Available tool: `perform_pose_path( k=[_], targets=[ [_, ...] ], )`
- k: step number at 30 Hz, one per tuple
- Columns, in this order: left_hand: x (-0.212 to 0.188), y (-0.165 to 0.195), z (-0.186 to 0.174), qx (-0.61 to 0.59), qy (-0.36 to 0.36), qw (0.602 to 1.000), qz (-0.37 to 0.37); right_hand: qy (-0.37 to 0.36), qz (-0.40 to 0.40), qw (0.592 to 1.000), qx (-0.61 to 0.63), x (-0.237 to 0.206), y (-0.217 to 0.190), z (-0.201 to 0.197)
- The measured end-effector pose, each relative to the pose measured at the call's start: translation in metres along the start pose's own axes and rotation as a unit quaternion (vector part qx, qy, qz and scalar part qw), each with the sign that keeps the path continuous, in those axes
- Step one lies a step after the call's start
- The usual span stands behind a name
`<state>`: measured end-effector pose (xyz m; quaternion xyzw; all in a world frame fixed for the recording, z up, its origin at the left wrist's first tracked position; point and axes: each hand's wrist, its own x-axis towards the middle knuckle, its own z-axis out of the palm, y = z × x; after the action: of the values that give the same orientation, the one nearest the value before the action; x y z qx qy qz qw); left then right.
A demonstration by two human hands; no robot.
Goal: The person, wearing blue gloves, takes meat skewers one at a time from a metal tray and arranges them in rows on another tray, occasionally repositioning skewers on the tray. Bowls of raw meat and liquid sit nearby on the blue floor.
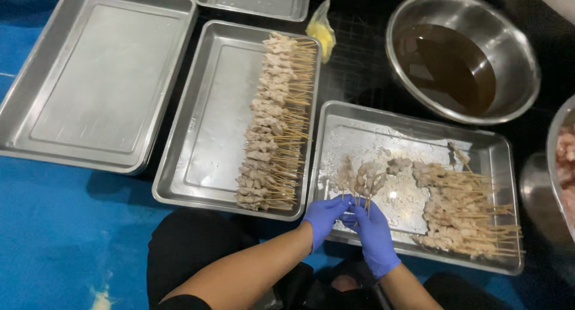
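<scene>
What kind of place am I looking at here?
Probably a food-prep spot set up on a blue floor: steel trays of floured meat skewers, a bowl of brown liquid, and gloved hands bunching skewers.

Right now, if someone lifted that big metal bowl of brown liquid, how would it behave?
The bowl would probably feel heavy, since the brown liquid fills much of it. The liquid would likely slosh if tilted. Its smooth, shiny rim may be slippery.

Dim scene, overhead light
Soft glare on the steel trays (96, 76) toward 10 o'clock; corners darken; mild blur throughout.
</scene>
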<state>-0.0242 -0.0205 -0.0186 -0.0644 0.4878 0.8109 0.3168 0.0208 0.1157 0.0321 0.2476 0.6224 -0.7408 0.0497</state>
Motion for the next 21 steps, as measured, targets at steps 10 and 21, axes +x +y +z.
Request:
perform_pose_path(
  k=[10, 21],
  targets=[
    [0.027, 0.040, 0.016, -0.164, -0.012, 0.982, 0.097, -0.030, -0.088, 0.991, -0.099, 0.036, -0.053, 0.048],
    [0.019, 0.075, 0.025, 0.053, 0.079, 0.993, -0.066, -0.192, -0.082, 0.906, -0.367, 0.212, -0.163, 0.176]
  ],
)
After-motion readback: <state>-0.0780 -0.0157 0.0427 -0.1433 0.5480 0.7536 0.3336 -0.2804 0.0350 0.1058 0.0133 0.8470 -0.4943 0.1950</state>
